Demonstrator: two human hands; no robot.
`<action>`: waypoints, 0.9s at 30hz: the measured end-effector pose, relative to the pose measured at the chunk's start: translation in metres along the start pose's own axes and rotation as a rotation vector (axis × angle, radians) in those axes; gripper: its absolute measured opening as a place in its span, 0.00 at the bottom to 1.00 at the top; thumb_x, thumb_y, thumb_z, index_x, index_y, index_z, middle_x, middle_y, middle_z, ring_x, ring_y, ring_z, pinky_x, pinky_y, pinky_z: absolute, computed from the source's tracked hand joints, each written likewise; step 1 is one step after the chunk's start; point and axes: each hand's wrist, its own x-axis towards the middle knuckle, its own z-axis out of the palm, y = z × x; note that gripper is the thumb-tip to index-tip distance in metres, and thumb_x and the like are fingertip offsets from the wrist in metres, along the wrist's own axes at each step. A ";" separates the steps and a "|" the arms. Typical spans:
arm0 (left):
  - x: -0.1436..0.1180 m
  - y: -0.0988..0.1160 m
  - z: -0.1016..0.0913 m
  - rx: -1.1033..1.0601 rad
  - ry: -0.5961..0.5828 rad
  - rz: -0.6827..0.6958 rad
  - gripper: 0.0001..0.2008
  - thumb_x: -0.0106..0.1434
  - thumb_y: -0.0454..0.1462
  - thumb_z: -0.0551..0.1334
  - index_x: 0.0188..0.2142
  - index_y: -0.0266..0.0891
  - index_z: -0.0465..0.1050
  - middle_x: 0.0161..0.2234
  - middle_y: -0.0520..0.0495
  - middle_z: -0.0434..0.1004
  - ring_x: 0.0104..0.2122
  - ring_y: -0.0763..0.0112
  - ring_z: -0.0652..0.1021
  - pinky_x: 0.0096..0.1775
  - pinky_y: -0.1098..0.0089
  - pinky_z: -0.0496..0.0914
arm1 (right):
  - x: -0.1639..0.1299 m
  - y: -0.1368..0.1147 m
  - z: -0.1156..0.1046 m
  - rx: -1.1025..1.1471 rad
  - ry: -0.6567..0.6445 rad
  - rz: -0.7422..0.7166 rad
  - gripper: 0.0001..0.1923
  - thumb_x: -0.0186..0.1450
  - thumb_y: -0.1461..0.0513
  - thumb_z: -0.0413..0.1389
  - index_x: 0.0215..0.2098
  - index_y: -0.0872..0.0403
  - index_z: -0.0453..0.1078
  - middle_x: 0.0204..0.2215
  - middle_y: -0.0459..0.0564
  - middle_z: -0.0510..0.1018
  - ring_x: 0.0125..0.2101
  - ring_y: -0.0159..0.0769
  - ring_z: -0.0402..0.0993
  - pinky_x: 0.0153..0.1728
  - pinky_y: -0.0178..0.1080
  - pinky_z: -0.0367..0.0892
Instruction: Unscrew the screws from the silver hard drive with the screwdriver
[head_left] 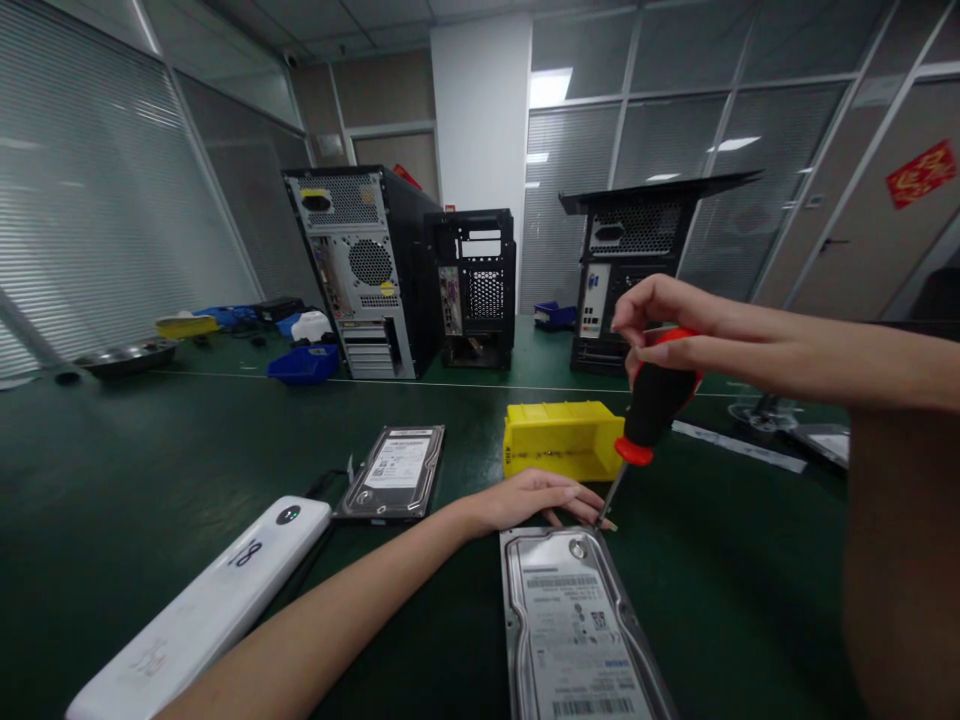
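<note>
Right hand: the right hand [664,325] is closed around the handle of a black-and-red screwdriver [651,412], which tilts with its metal shaft pointing down.
Screwdriver tip: at the far right corner of a silver rectangular metal hard drive [571,625] with a printed label, lying on the dark green tabletop [427,610].
Left hand: the left hand [544,498] lies at the drive's far edge, fingers extended beside the tip; whether they pinch anything, I cannot tell.
Yellow plastic bin [566,414]: just beyond the left hand.
Left side: a second silver hard drive [401,462], near a long white plastic device [214,595].
</note>
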 end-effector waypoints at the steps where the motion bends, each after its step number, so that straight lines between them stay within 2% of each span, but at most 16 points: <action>1: 0.000 0.000 0.000 0.000 -0.001 0.003 0.21 0.69 0.44 0.51 0.54 0.34 0.68 0.51 0.38 0.74 0.49 0.64 0.74 0.41 0.67 0.66 | 0.000 0.000 0.000 0.004 0.005 0.002 0.17 0.64 0.48 0.49 0.47 0.45 0.63 0.44 0.49 0.70 0.39 0.41 0.69 0.35 0.39 0.69; 7: -0.001 0.001 0.000 -0.009 0.010 -0.001 0.20 0.69 0.43 0.50 0.54 0.35 0.68 0.51 0.39 0.74 0.49 0.65 0.74 0.42 0.68 0.65 | 0.004 0.009 -0.002 -0.005 -0.018 0.077 0.16 0.62 0.47 0.51 0.40 0.48 0.66 0.35 0.48 0.71 0.31 0.37 0.67 0.28 0.37 0.66; 12: -0.001 -0.001 -0.001 -0.019 -0.001 0.014 0.19 0.70 0.42 0.50 0.54 0.36 0.68 0.50 0.40 0.75 0.49 0.65 0.74 0.40 0.69 0.65 | 0.003 0.002 -0.001 -0.033 -0.031 0.114 0.17 0.62 0.46 0.52 0.36 0.51 0.66 0.30 0.46 0.70 0.27 0.33 0.65 0.26 0.35 0.64; 16: 0.000 -0.003 -0.001 -0.018 0.004 0.024 0.19 0.69 0.42 0.50 0.53 0.35 0.69 0.50 0.39 0.75 0.48 0.65 0.74 0.39 0.69 0.65 | 0.002 -0.002 -0.002 -0.044 -0.079 0.095 0.16 0.62 0.48 0.53 0.39 0.50 0.67 0.33 0.47 0.72 0.29 0.34 0.67 0.28 0.35 0.65; 19: 0.000 -0.003 0.000 -0.012 0.014 0.013 0.20 0.69 0.43 0.51 0.53 0.35 0.69 0.49 0.38 0.75 0.48 0.65 0.74 0.39 0.69 0.65 | 0.001 -0.001 -0.002 -0.071 -0.063 0.081 0.15 0.63 0.49 0.52 0.42 0.49 0.67 0.37 0.48 0.73 0.32 0.36 0.69 0.31 0.36 0.66; 27: 0.000 0.001 0.000 -0.010 0.020 -0.011 0.21 0.68 0.45 0.51 0.53 0.35 0.69 0.50 0.38 0.75 0.49 0.64 0.74 0.41 0.68 0.66 | -0.005 -0.001 -0.006 -0.038 -0.101 -0.019 0.18 0.63 0.50 0.52 0.48 0.47 0.66 0.42 0.50 0.74 0.36 0.40 0.71 0.34 0.40 0.68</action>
